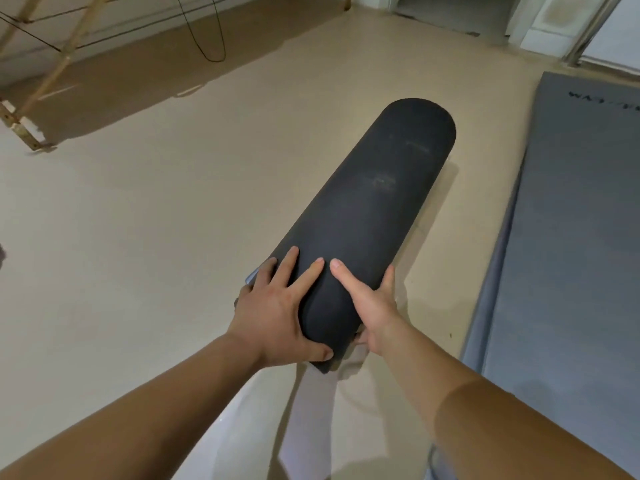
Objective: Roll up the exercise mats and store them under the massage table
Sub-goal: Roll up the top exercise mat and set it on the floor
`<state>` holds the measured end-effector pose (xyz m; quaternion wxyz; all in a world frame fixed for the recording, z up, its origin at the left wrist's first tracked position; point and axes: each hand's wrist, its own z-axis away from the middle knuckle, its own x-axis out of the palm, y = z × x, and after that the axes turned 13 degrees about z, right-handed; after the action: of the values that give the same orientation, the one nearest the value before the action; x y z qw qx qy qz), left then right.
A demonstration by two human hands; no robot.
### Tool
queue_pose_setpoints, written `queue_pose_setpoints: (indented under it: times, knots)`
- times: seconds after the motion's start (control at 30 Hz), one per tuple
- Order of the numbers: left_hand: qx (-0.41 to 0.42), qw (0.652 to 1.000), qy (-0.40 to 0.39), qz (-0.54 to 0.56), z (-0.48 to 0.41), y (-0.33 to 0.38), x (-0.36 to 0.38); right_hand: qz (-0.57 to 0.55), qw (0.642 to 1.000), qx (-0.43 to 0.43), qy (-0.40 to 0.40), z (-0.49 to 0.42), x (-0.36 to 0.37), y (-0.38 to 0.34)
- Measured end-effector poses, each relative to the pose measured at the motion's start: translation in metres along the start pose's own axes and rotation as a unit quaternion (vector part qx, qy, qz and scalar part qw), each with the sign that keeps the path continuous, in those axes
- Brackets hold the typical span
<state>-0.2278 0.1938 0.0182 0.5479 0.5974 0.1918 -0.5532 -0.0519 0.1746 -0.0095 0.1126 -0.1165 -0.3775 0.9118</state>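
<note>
Status: black rolled-up exercise mat is fully rolled into a tight cylinder, with both hands at its near end. It sits mid-frame over the beige floor, long axis running away from the person and angled up-right.

Left hand: on the roll's left flank. Its fingers are spread and laid over the top curve, and the thumb is hooked round the near end face, so it's a grip, not just a rest. A sliver of pale blue shows at the roll's left edge beside the little finger.

Right hand: on the right flank. The thumb lies flat along the top, almost meeting the left index tip, and the other fingers wrap down the far side and underneath. They're clamped on the roll. Fingertips are mostly hidden.

The near end looks raised off the floor, with shadow under it. Can't tell whether the far end touches down.

Second mat: a flat grey rectangular exercise mat, unrolled on the floor along the right edge, near the roll but apart from it. It has dark lettering at its far corner, not legible.

Upper left: light wooden crossed legs of a folding frame with thin dark brace wires. A black cable hangs in a loop beside them. Top right: a pale doorway.
</note>
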Motion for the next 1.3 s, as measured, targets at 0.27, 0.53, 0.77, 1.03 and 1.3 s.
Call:
queue_pose_setpoints:
  times: [0.27,0.53,0.77,1.03,1.3]
  knots:
    - [-0.095,0.995,0.022,0.022,-0.031,-0.044,-0.025,0.105,0.993,-0.048,-0.016,-0.04,0.057,-0.054]
    - [-0.115,0.993,-0.003,0.013,-0.031,-0.031,-0.031,0.216,0.966,-0.134,0.04,-0.026,0.039,-0.057]
    - [-0.059,0.996,0.022,-0.064,-0.025,0.009,-0.035,0.268,0.953,-0.133,-0.041,0.019,-0.006,-0.06]
    - [-0.049,0.994,-0.013,-0.092,-0.016,0.036,-0.022,0.291,0.945,-0.126,-0.084,0.049,-0.026,-0.036]
    - [-0.148,0.978,0.079,-0.123,-0.015,-0.004,-0.023,0.29,0.953,-0.07,-0.05,0.027,0.004,-0.019]
